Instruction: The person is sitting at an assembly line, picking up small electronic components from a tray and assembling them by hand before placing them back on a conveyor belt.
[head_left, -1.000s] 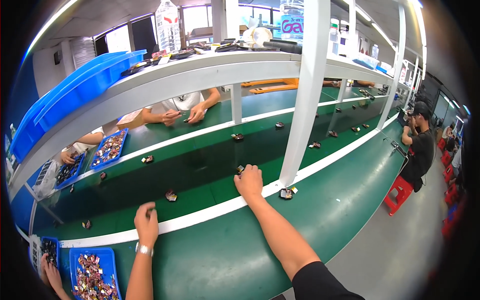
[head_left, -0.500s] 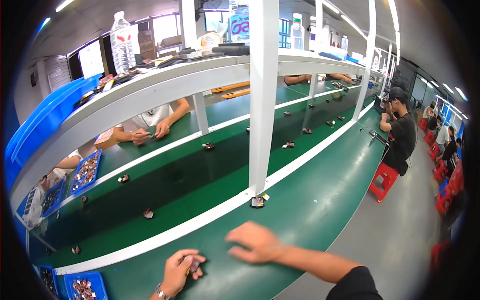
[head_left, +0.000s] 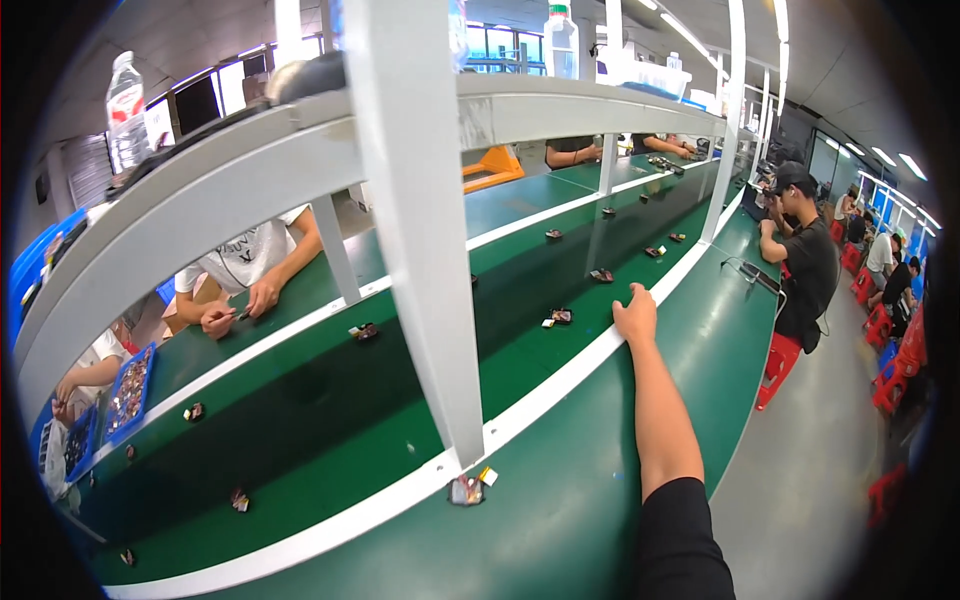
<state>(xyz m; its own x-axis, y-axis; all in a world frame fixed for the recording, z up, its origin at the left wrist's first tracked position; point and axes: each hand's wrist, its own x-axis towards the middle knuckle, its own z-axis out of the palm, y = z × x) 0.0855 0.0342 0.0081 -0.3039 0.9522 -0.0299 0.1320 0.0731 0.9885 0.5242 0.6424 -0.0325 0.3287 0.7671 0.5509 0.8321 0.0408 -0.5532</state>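
Observation:
My right hand [head_left: 636,314] reaches far forward over the white rail [head_left: 560,380] at the near edge of the green belt [head_left: 400,400]. Its fingers are slightly apart, and nothing shows in them. Nearest to it on the belt are a small dark part with a pale tag [head_left: 561,316] and a reddish-dark part [head_left: 601,275], both apart from the hand. On my side of the rail, by the post's foot, lies another small dark part [head_left: 466,490] with a yellow-and-white tag. My left hand is out of view.
A white post [head_left: 415,240] rises in front of me, holding up a shelf [head_left: 250,160] with bottles. Several more small parts lie along the belt. Across it, a person's hands [head_left: 240,308] work near a blue tray [head_left: 130,392]. Another person [head_left: 805,260] sits at the right.
My right hand has stretched forward and right to the belt's rail. My left hand, which was holding a small part, has left the view. The view has shifted, and the belt parts sit elsewhere.

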